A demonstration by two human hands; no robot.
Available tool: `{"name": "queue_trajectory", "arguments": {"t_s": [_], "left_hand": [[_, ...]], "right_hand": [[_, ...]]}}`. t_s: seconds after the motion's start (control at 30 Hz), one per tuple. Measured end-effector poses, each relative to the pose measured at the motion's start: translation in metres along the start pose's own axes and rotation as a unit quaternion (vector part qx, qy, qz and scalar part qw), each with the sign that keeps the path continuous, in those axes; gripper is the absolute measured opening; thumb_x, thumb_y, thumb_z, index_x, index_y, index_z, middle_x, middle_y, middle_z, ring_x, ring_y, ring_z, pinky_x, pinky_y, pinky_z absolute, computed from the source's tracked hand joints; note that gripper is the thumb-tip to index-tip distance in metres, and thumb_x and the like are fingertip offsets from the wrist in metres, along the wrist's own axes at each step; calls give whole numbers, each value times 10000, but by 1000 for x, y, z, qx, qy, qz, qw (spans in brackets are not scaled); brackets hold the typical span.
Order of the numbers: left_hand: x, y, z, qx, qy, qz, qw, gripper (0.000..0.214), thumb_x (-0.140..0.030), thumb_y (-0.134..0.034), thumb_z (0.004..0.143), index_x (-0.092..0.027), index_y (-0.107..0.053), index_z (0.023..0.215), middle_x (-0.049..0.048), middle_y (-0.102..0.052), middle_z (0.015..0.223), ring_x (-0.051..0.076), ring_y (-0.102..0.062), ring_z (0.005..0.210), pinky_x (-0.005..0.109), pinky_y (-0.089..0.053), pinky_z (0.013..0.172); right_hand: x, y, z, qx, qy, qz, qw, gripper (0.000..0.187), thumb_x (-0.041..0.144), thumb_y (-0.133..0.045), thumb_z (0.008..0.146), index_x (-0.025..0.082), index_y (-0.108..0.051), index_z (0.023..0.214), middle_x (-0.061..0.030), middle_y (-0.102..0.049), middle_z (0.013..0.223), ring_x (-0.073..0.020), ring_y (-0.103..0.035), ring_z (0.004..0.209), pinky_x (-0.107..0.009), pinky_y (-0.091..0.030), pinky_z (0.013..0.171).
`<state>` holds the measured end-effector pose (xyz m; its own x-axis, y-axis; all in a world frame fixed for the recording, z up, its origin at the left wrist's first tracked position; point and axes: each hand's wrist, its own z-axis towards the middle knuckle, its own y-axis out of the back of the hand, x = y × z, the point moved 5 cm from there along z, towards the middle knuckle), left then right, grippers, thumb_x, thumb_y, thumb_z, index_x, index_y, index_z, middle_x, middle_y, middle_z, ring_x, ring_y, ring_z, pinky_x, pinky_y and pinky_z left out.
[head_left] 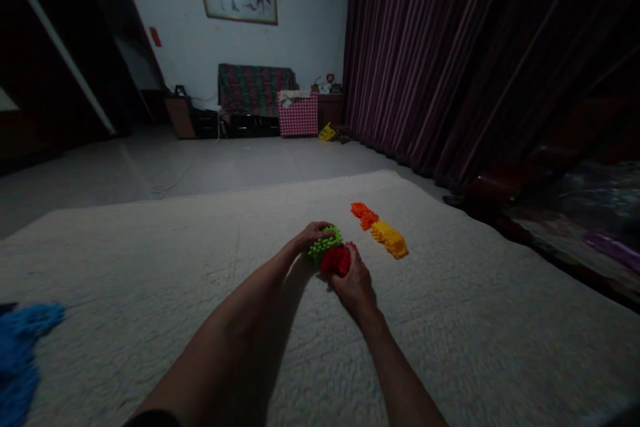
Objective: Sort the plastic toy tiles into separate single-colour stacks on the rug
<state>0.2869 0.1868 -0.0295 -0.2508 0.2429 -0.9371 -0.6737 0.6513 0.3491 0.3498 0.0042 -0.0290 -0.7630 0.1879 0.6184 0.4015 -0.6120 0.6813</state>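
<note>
My left hand (315, 233) is closed over a bright green, knobbly-textured bundle (327, 242), its fingers across the top. Close against it, my right hand (356, 280) wraps round a red bundle (336, 260) of similar bumpy texture. The green and red bundles touch each other on the pale mat. Just beyond my right hand, an orange bumpy bundle (365, 215) and a yellow one (389, 239) lie end to end in a slanting row. What they are exactly I cannot make out.
A blue bumpy heap (23, 353) lies on the cream mat (150, 267) at the near left. Purple curtains (410, 47) hang along the right. Against the far wall stands a low cabinet with a patterned cloth (257, 90), and a yellow item (327, 133) sits by it.
</note>
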Motion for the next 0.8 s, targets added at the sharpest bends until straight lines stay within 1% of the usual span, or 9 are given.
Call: {"name": "queue_trajectory", "arguments": {"t_s": [0.03, 0.1, 0.2, 0.3, 0.43, 0.53, 0.6, 0.7, 0.8], "left_hand": [[0, 5, -9, -9, 4, 27, 1000, 383, -295, -685, 760, -126, -724, 1102, 61, -764, 940, 195, -692, 852, 314, -552, 822], [2, 21, -28, -48, 13, 69, 996, 358, -283, -687, 754, -150, -742, 1082, 50, -768, 963, 212, -688, 924, 314, -541, 864], [7, 54, -63, -113, 23, 97, 989, 359, -287, -680, 760, -170, -750, 1092, 58, -761, 1052, 238, -663, 1046, 319, -505, 949], [21, 99, -104, -165, 38, 117, 979, 381, -280, -660, 773, -162, -740, 1126, 70, -755, 1081, 239, -665, 1052, 328, -497, 964], [44, 168, -166, -230, 72, 135, 961, 387, -266, -638, 777, -159, -730, 1138, 61, -762, 1044, 219, -683, 987, 321, -525, 911], [56, 218, -214, -278, 97, 151, 944, 364, -258, -618, 782, -145, -736, 1108, 61, -764, 1021, 204, -688, 957, 292, -534, 870], [62, 249, -245, -305, 115, 166, 931, 324, -266, -615, 782, -150, -750, 1053, 46, -769, 973, 197, -689, 929, 277, -538, 843], [70, 292, -288, -344, 149, 193, 907, 289, -274, -593, 795, -161, -755, 1006, 28, -766, 898, 195, -691, 893, 275, -541, 816], [77, 327, -324, -382, 184, 219, 879, 317, -263, -574, 810, -170, -738, 1065, 47, -764, 976, 213, -689, 964, 291, -527, 867]], "right_hand": [[7, -5, -2, 6, 8, -4, 1000, 681, 246, -666, 724, 170, -458, 1368, -138, -640, 1265, -263, -632, 1104, -370, -475, 946], [24, -17, -9, 13, 12, -10, 1000, 621, 221, -640, 728, 170, -496, 1331, -136, -646, 1243, -272, -624, 1106, -386, -466, 953], [56, -40, -21, 17, -10, 4, 1000, 537, 224, -611, 751, 171, -531, 1279, -134, -662, 1189, -277, -625, 1079, -391, -468, 923], [96, -71, -37, 24, -8, 44, 999, 503, 224, -593, 757, 158, -539, 1252, -145, -661, 1173, -279, -622, 1070, -392, -468, 913], [159, -120, -58, 34, 24, 121, 992, 484, 215, -570, 755, 150, -535, 1234, -158, -652, 1170, -279, -614, 1066, -405, -462, 937], [210, -155, -68, 28, 28, 192, 981, 523, 208, -561, 744, 152, -509, 1261, -170, -615, 1232, -283, -585, 1132, -420, -452, 975], [245, -181, -76, 55, 23, 240, 969, 568, 189, -558, 726, 154, -486, 1288, -168, -606, 1243, -278, -587, 1135, -414, -464, 972], [298, -219, -96, 117, 33, 287, 950, 630, 153, -578, 672, 151, -483, 1295, -166, -627, 1201, -276, -606, 1094, -411, -479, 965], [339, -237, -117, 150, 84, 324, 930, 664, 170, -624, 632, 170, -504, 1285, -144, -642, 1183, -274, -604, 1093, -413, -492, 963]]}}
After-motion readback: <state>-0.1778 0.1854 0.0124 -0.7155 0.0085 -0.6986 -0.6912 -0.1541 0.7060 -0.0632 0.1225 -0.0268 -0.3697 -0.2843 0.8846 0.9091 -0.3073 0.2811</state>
